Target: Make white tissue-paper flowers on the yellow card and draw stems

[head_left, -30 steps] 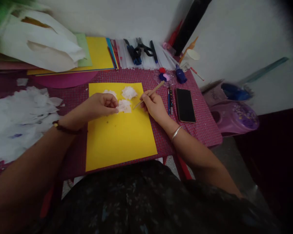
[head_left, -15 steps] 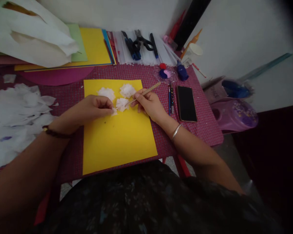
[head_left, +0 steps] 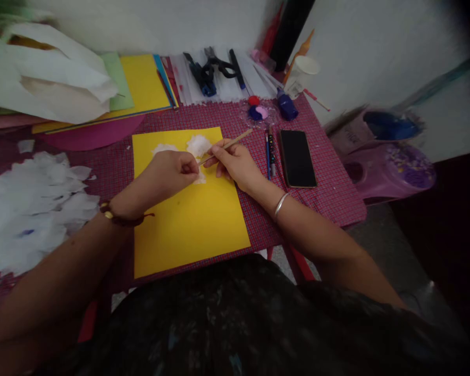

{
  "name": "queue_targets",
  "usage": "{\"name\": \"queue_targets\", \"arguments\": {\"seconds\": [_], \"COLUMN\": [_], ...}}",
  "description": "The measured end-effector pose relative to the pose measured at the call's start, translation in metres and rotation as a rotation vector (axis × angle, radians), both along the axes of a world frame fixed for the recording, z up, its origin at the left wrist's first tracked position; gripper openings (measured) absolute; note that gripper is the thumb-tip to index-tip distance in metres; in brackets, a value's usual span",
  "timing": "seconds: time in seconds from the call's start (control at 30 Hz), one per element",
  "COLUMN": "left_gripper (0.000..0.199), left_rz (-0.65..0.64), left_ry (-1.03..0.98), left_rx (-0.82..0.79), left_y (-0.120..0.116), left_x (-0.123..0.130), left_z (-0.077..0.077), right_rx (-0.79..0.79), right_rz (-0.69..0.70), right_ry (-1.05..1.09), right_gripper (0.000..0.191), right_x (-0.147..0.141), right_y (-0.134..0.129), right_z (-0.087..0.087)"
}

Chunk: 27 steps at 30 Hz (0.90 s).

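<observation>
My right hand point(head_left: 235, 162) grips a thin wooden stick point(head_left: 238, 138), its lower tip pointing down and left. The fingers of my left hand point(head_left: 168, 172) are pinched together at that tip, on a small piece of white tissue paper that is mostly hidden by them. Both hands are over a yellow sheet point(head_left: 188, 224). White tissue puffs lie on its upper part: one tissue puff point(head_left: 198, 144) shows whole, another point(head_left: 164, 148) is partly covered by my left hand. White tissue point(head_left: 200, 178) also shows just below my left fingertips.
A heap of white tissue pieces point(head_left: 43, 209) lies at the left. To the right are a phone point(head_left: 297, 158), a paintbrush point(head_left: 268, 156) and a paint palette point(head_left: 258, 112). Pliers point(head_left: 219, 63) and a blue bottle point(head_left: 287, 104) lie behind; coloured sheets point(head_left: 141, 86) at back left.
My left hand has moved right, bringing its pinched fingers to the stick's tip and covering the tissue puff there. My right hand still holds the stick. The view has shifted slightly.
</observation>
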<state>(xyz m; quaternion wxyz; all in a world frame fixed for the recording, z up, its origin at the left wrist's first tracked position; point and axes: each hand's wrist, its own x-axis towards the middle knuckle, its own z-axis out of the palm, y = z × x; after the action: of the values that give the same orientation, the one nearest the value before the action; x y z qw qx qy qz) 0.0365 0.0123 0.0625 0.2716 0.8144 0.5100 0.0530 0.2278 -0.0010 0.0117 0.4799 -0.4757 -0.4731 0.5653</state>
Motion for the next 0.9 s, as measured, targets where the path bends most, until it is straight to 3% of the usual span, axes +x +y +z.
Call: {"name": "queue_targets", "arguments": {"seconds": [0.1,0.23,0.53,0.67,0.8,0.9], "left_gripper": [0.015,0.011,0.01,0.012,0.019,0.021], "left_rz": [0.117,0.178,0.142,0.163,0.312,0.341], "left_ry": [0.086,0.021,-0.125,-0.246,-0.367,-0.401], "left_rx": [0.038,0.014,0.025,0.03,0.031,0.004], "left_y": [0.005,0.007,0.01,0.013,0.015,0.019], "left_x": [0.005,0.0,-0.007,-0.019,-0.04,-0.048], "left_z": [-0.006,-0.012,-0.025,-0.017,0.0,-0.001], "right_rx": [0.051,0.15,0.331,0.359,0.425,0.513], "right_rz": [-0.046,-0.085,0.074,0.108,0.121,0.149], "right_ry": [0.0,-0.007,-0.231,-0.329,-0.423,-0.478], "right_gripper": [0.027,0.033,0.025,0.022,0.025,0.03], "right_x": [0.004,0.007,0.002,0.005,0.008,0.009], "right_y": [0.0,-0.004,-0.01,-0.009,-0.012,-0.015], "right_z": [-0.001,0.0,-0.01,-0.01,-0.007,-0.008]}}
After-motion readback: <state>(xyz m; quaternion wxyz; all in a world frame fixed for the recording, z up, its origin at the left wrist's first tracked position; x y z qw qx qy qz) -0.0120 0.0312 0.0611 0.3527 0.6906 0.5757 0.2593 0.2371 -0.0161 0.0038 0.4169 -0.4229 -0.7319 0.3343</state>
